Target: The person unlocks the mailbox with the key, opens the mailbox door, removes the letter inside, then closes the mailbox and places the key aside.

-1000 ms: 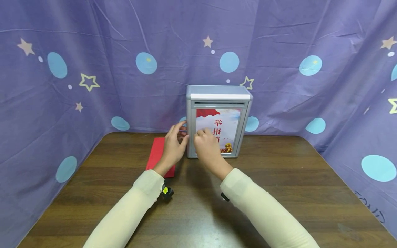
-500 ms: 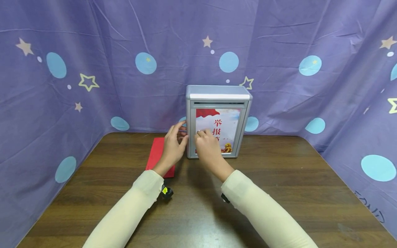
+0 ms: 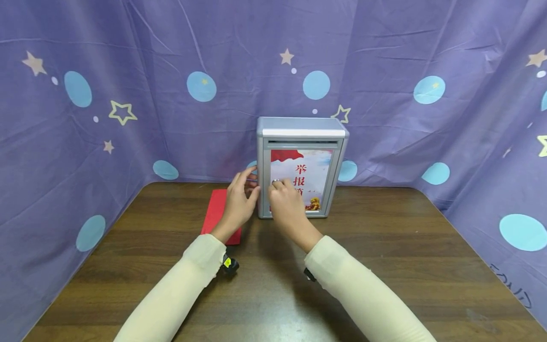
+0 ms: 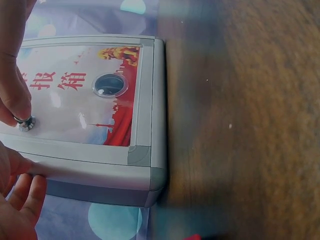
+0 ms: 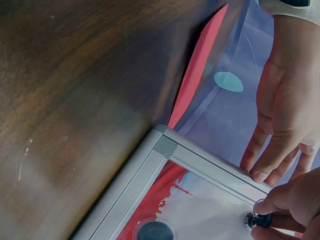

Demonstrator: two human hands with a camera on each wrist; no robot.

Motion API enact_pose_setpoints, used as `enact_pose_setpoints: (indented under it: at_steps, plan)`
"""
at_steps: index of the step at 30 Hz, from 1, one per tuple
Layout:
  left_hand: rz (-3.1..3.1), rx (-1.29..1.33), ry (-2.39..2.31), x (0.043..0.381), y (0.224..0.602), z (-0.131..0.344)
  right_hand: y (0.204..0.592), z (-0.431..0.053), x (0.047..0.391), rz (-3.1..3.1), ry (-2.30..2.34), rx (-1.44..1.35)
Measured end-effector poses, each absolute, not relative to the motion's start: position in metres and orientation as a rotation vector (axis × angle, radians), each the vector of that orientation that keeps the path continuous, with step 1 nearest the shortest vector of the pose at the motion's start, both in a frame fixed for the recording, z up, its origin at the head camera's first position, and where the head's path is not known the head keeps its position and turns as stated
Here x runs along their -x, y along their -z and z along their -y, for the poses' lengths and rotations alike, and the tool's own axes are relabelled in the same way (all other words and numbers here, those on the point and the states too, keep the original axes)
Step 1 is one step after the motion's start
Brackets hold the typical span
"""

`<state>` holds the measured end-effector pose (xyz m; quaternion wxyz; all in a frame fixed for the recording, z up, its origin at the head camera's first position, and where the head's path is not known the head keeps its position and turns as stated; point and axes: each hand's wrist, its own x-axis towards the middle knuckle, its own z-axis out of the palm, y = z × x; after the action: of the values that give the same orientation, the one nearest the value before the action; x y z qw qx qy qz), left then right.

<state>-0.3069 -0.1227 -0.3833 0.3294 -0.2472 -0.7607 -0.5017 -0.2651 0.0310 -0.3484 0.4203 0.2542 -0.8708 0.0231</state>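
A grey metal box stands upright at the back of the table, with a slot near its top and a printed panel with red characters on its front. My right hand pinches a black-headed key between thumb and curled finger, at the round silver lock in the panel. A thin metal ring hangs at the key. My left hand rests against the box's left side, its fingers fairly straight and touching the edge. In the head view my right hand hides the lock and the panel's lower left.
Left of the box, partly under my left forearm, a flat red packet lies on the wooden table. Low on the panel is a round dark window. A purple curtain hangs close behind the box.
My right hand has turned slightly at the lock, and a bit of metal now shows above its fingers. The left hand and the box have stayed in place.
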Motion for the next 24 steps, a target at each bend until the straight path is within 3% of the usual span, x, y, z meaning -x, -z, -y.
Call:
enact_pose_setpoints:
  at_steps: [24]
  plan:
    - [1.986,0.654,1.314,0.3073,0.3826,0.1217,0.3541,-0.029,0.2612,2.127,0.02,-0.607]
